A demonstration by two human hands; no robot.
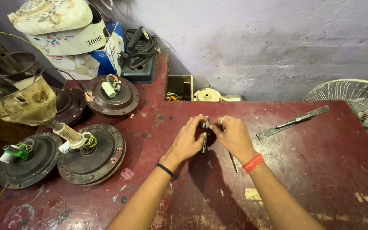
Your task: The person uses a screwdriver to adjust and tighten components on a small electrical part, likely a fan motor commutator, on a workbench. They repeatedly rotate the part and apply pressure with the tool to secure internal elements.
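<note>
My left hand [189,140] and my right hand [232,135] meet over the middle of a worn dark red table [311,170]. Both pinch a small dark metal part [204,126] between their fingertips. A short dark shaft [204,147] hangs below it between the hands. A thin metal rod [234,163] lies on the table just under my right wrist. My left wrist bears a black band, my right wrist a red thread, and there is a ring on a right finger.
Several ceiling fan motors [91,154] with coloured wires sit at the left. A flat metal file [292,122] lies at the right. A pedestal fan grille [360,104] stands at the right edge. A box of small parts [179,88] and stacked appliances [64,34] sit behind.
</note>
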